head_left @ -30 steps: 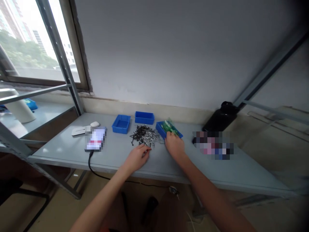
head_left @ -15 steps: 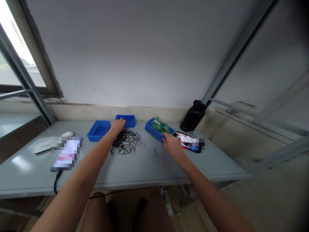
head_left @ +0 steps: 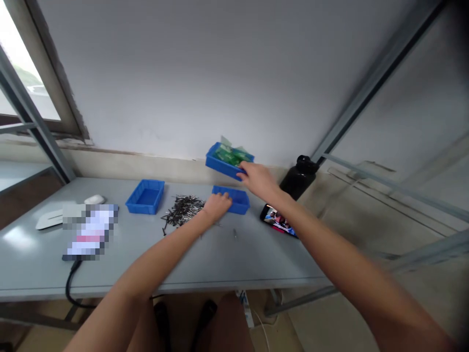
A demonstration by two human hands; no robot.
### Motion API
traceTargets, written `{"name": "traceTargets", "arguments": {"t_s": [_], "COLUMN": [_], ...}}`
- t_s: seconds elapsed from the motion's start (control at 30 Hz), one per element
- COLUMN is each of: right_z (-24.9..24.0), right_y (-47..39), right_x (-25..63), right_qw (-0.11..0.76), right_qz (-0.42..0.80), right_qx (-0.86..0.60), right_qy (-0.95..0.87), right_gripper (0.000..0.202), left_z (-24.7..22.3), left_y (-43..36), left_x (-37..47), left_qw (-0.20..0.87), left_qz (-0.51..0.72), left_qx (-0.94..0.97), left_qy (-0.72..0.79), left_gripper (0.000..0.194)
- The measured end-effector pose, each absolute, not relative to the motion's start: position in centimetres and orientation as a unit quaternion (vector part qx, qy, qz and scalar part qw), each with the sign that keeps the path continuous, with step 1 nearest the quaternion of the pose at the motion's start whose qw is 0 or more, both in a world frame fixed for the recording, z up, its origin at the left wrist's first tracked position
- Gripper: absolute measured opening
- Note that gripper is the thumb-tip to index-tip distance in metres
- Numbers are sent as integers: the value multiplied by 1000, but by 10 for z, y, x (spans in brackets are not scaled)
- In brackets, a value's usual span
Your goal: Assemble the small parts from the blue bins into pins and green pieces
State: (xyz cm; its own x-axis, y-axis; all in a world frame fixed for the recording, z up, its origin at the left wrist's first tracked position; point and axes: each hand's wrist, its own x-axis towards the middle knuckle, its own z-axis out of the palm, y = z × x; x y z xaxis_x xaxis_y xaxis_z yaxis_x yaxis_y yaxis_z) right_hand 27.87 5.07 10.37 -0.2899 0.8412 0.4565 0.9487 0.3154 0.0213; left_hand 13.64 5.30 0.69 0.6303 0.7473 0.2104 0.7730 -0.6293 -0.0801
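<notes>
My right hand [head_left: 254,177] grips the near edge of a blue plastic bin [head_left: 223,169] that holds green plastic bags [head_left: 230,155]; this bin is raised off the table, close to the wall. Lower down, my left hand [head_left: 217,205] has its fingers closed over the left part of a second blue bin [head_left: 240,201], which appears to be empty. Left of that hand lies a pile of small metal pins or screws [head_left: 185,208], dark and silver, partly behind my left wrist. A single small metal piece [head_left: 235,233] lies apart on the table.
Another blue bin [head_left: 145,198] sits left of the pile. A black bottle [head_left: 298,177] and a phone with a lit screen [head_left: 276,218] are at the right. A cabled phone [head_left: 91,232] and a white mouse-like object [head_left: 94,199] lie left on the grey table [head_left: 220,266].
My right hand has lifted the bin of green bags up and leftward. My left hand has moved the other bin to the right, to where the lifted one stood.
</notes>
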Motion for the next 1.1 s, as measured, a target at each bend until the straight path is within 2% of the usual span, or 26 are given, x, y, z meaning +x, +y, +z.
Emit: {"name": "traceTargets", "arguments": {"t_s": [0.23, 0.37, 0.47, 0.57, 0.67, 0.7, 0.8, 0.87, 0.97, 1.1], "right_z": [49, 19, 7, 5, 5, 3, -4, -9, -12, -6], "right_y": [118, 137, 141, 132, 109, 98, 62, 39, 9, -19], "right_x": [192, 164, 156, 172, 221, 241, 296, 314, 310, 289], "right_qw": [74, 68, 63, 91, 203, 188, 40, -17, -29, 18], "right_qz": [-43, -22, -4, 12, 20, 23, 30, -5, -37, -86], "right_qx": [-525, -503, -506, -507, -477, -477, -517, -559, -602, -656], "right_qy": [-847, -861, -860, -857, -855, -858, -855, -829, -797, -750], "right_gripper": [23, 27, 27, 31, 41, 43, 47, 36, 32, 34], "left_z": [1, 0, 11, 30, 37, 34, 16, 2, -10, -16], "left_y": [28, -3, -27, -39, -38, -37, -32, -29, -27, -29], "left_x": [140, 121, 83, 18, -55, -76, -116, -122, -115, -103], "left_qw": [78, 83, 109, 107, 105, 98, 67, 65, 96, 83], "left_qz": [-78, -75, -120, -192, -209, -186, -112, -93, -105, -125], "left_qx": [-893, -896, -904, -857, -776, -765, -765, -772, -759, -771], "left_qy": [-435, -430, -396, -466, -586, -608, -631, -626, -635, -619], "left_gripper": [32, 29, 24, 25, 33, 36, 41, 40, 37, 35]}}
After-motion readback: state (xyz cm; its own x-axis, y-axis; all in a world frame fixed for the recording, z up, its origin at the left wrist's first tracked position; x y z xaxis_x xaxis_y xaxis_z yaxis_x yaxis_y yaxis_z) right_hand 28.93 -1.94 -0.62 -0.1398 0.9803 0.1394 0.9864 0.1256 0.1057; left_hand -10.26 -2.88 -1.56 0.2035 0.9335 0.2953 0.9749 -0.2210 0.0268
